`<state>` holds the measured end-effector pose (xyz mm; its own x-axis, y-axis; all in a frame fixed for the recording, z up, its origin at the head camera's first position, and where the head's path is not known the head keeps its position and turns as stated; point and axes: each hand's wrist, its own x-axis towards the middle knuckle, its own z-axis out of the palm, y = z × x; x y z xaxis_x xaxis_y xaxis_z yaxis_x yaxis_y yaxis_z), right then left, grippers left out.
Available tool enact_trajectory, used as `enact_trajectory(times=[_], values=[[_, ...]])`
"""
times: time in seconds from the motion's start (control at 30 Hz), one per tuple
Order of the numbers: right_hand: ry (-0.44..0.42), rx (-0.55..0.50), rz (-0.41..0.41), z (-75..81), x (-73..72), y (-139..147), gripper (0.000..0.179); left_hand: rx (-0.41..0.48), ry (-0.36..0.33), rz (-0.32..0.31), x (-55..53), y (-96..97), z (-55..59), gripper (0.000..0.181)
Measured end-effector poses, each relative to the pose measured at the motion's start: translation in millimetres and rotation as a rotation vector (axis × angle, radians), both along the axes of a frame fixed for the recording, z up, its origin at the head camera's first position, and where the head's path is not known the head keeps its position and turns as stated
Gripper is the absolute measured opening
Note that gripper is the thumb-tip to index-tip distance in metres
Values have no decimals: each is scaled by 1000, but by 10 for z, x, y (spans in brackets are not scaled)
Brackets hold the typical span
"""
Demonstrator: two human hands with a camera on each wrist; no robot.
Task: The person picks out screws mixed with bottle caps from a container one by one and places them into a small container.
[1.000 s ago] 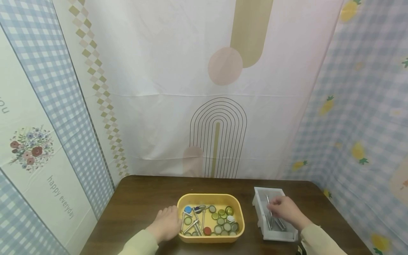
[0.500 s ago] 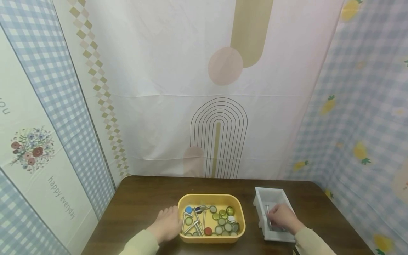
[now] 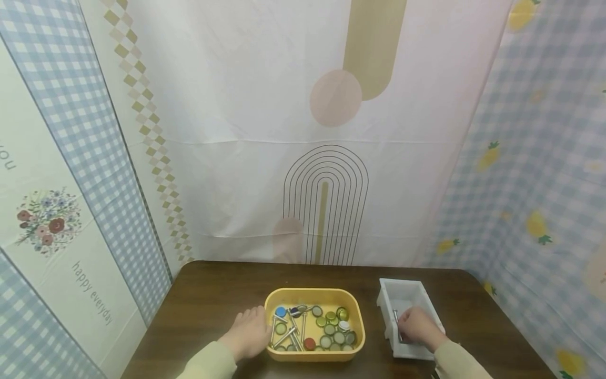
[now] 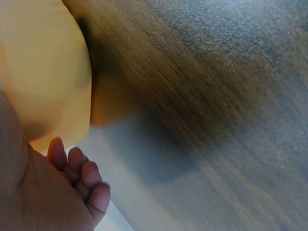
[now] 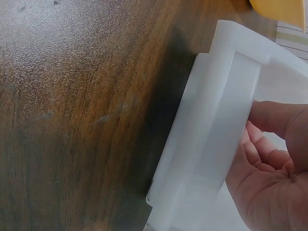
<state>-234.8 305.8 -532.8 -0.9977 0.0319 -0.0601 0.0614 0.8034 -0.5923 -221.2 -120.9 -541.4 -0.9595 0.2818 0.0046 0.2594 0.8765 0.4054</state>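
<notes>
Yellow tub (image 3: 314, 357) on brown table (image 3: 227, 287): bottle caps (image 3: 338, 338), mostly right side, greenish plus some blue, red, white; metal bolts (image 3: 303, 327) jumbled left. Left hand (image 3: 247, 331) rests against tub's left side, fingers relaxed, nothing gripped. White bin (image 3: 401, 287), right of tub: right hand (image 3: 417, 324) inside, fingers curled, pinching single bolt (image 3: 395, 315) along left inner wall. Rest of bin floor partly hidden.

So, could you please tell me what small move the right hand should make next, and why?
Probably ease the right hand out of the white tray toward the yellow tub: one bolt shows beside that hand, while more bolts sit mixed with bottle caps there.
</notes>
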Motion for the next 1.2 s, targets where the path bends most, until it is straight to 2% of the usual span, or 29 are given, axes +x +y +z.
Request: enact_trajectory(times=[0.13, 0.43, 0.83, 0.97, 1.2], values=[[1, 5, 0, 17, 21, 2, 18, 4, -7, -4, -4, 6, -11, 24], [-21, 13, -14, 28, 47, 11, 20, 6, -22, -2, 26, 24, 58, 25], [-14, 6, -46, 77, 60, 36, 11, 3, -12, 0, 39, 24, 59, 24], [-12, -11, -65, 176, 43, 46, 8, 4, -13, 2, 38, 19, 67, 26], [21, -41, -54, 481, -41, 34, 19, 6, -15, 1, 19, 5, 52, 28]])
